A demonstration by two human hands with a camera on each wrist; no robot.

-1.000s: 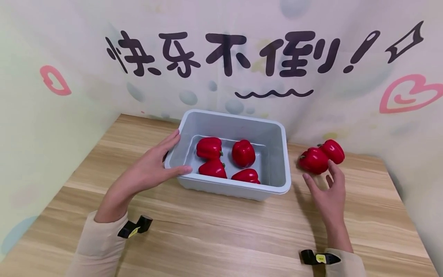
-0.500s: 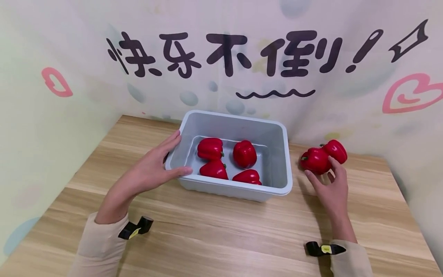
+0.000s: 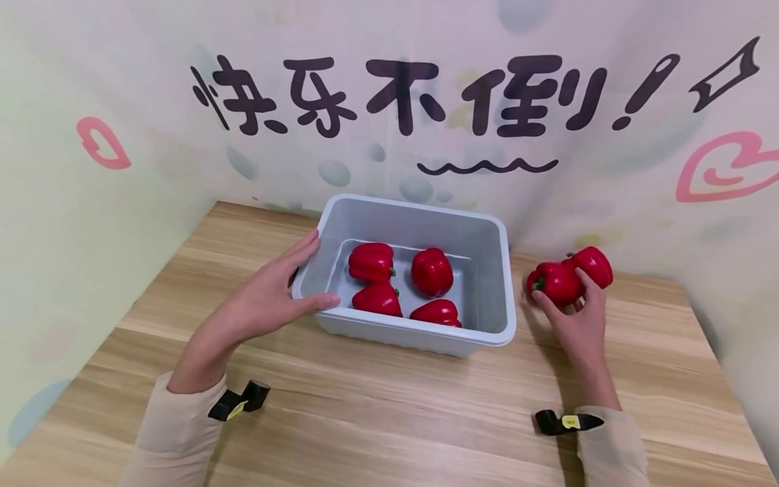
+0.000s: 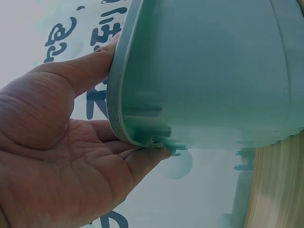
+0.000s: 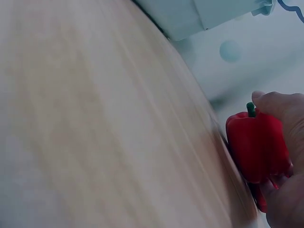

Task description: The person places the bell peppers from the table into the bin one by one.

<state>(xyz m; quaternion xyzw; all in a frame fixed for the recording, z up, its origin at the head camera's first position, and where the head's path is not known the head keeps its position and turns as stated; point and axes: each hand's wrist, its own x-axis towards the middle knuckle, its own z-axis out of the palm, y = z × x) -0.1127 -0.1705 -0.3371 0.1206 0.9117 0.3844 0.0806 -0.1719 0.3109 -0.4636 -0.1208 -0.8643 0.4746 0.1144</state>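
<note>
A light grey plastic bin (image 3: 404, 325) stands on the wooden table with several red bell peppers inside, one of them a bell pepper (image 3: 432, 272) at the right. My left hand (image 3: 268, 297) grips its near left corner, thumb over the front rim and fingers along the left side; the left wrist view shows this hand (image 4: 71, 142) at the rim. Right of the bin, my right hand (image 3: 581, 331) holds a red bell pepper (image 3: 558, 283) between thumb and fingers, the thumb close to its green stem. In the right wrist view this bell pepper (image 5: 254, 147) fills the grasp.
Another red bell pepper (image 3: 594, 266) lies just behind the held one, partly hidden by it. A pale printed cloth (image 3: 377, 149) with black characters hangs behind the wooden table (image 3: 377, 419).
My right hand has moved in around the nearer bell pepper outside the bin, its thumb and fingers closing on it; the pepper has turned slightly. My left hand stays at the bin corner.
</note>
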